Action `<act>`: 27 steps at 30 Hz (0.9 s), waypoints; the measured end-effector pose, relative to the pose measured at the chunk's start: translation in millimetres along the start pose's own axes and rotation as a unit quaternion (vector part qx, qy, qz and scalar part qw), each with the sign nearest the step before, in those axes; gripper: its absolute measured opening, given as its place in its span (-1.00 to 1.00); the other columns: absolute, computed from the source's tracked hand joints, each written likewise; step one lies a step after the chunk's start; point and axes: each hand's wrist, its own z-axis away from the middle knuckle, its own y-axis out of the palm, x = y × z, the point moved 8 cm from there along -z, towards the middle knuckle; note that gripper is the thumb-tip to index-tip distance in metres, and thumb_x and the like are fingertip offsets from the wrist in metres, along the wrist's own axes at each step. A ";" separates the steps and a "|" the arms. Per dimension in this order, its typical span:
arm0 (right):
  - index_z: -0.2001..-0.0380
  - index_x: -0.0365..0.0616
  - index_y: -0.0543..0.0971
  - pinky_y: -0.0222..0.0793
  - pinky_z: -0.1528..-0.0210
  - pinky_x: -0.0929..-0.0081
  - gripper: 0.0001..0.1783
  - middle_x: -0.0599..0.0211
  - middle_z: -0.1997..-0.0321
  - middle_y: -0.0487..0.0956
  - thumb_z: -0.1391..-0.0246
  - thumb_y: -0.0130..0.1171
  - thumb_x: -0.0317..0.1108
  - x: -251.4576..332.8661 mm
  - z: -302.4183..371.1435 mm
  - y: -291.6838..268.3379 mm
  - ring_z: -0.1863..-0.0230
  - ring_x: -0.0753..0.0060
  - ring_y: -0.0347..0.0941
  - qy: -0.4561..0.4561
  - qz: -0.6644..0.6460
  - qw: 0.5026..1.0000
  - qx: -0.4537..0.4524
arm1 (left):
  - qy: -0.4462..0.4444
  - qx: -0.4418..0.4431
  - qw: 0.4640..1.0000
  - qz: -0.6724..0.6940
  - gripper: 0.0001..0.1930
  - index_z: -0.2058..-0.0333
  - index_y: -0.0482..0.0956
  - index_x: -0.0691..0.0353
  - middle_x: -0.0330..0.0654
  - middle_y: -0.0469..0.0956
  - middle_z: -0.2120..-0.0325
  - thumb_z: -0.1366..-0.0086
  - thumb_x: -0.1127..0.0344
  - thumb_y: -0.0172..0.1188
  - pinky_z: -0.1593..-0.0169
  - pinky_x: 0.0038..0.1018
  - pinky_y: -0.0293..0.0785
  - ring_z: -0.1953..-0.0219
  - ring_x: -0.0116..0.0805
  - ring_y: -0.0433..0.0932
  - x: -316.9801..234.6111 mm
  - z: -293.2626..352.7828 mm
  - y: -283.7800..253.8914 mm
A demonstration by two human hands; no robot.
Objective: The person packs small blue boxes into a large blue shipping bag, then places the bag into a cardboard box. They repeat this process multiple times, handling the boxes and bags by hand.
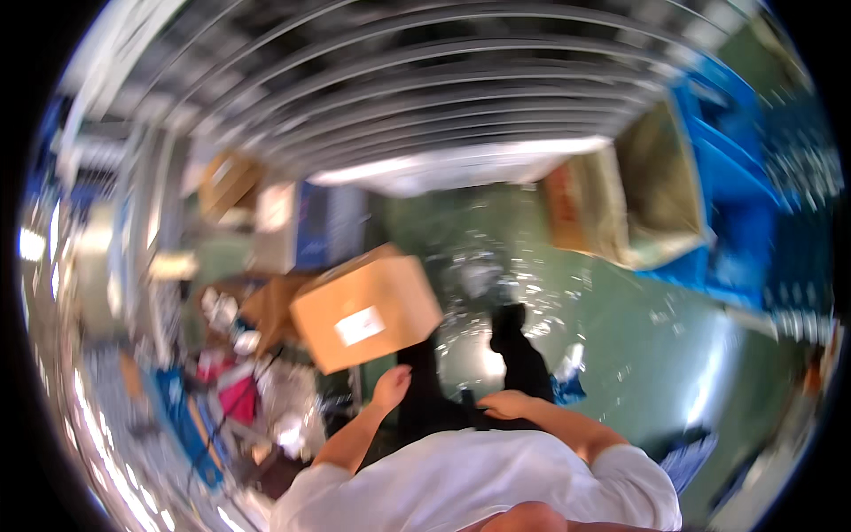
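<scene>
One carton point(399, 306) | just beyond left hand point(391, 388) — grip unclear | right hand point(507, 405) — likewise unclear

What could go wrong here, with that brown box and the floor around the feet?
Bump: the brown box sits close to the left leg, and neither the left hand nor the right hand appears to hold it; a step might knock it.
Slip: the green floor is glossy, and a crumpled blue scrap lies by the right leg; stepping on it could cost footing.
</scene>
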 end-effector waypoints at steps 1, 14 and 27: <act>0.13 -0.06 0.44 0.32 0.07 0.23 -0.65 0.19 0.13 0.48 0.03 -0.02 -0.25 9.8 -3.2 -22.3 0.08 0.13 0.39 0.036 0.019 0.999 -0.007 | 0.050 -0.080 0.995 -0.036 -0.84 0.31 0.45 0.24 -0.06 0.45 0.54 -0.09 0.39 0.09 0.35 -0.37 0.38 0.45 -0.14 0.46 -11.7 0.1 -27.1; 0.51 -0.12 0.36 0.32 0.29 0.27 -0.65 0.21 0.40 0.39 0.33 0.31 -0.27 134.5 -289.9 -147.6 0.29 0.12 0.36 0.081 0.249 0.950 -0.173 | -0.218 -0.483 0.842 0.106 -0.88 0.45 0.49 0.28 -0.03 0.48 0.47 0.04 0.49 0.06 0.26 -0.39 0.40 0.37 -0.11 0.47 343.2 -35.7 -278.2; 0.07 -0.28 0.23 0.27 0.10 0.14 -0.21 -0.08 0.06 0.27 0.42 0.40 -0.28 70.7 -364.9 -93.4 0.05 -0.15 0.25 0.115 0.152 0.968 -0.166 | -0.319 -0.286 0.897 0.104 -0.53 0.13 0.43 0.22 0.06 0.40 0.12 0.01 0.11 0.18 0.01 -0.24 0.32 0.06 0.01 0.38 490.6 -164.3 -246.4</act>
